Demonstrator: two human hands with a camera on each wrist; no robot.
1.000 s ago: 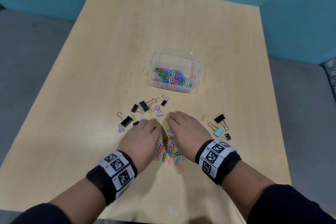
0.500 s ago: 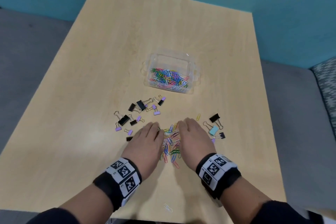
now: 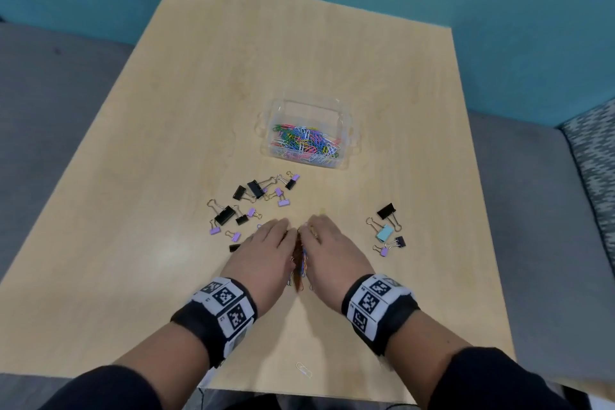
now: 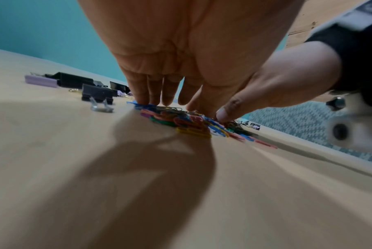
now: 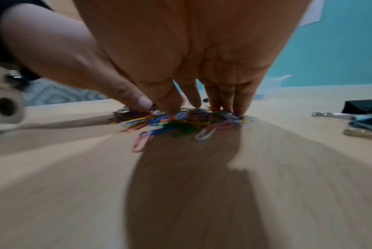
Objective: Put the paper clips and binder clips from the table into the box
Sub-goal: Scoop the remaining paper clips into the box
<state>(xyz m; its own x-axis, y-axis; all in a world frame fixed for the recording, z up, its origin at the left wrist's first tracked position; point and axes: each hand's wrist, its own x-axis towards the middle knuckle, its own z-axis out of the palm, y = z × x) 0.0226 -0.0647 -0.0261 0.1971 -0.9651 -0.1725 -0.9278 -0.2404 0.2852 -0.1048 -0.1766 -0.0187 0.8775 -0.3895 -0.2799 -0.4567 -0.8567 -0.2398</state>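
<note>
coloured paper clips (image 3: 300, 265) squeezed between left hand (image 3: 263, 258) and right hand (image 3: 334, 256).

Head view looks steeply down at the table (image 3: 166, 176); both low, close wrist views share its near part.

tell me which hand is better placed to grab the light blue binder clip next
Right. The right hand is nearer the light blue binder clip, which lies on its outer side. The left hand would have to cross over. Both now press the pile of coloured paper clips.
</note>
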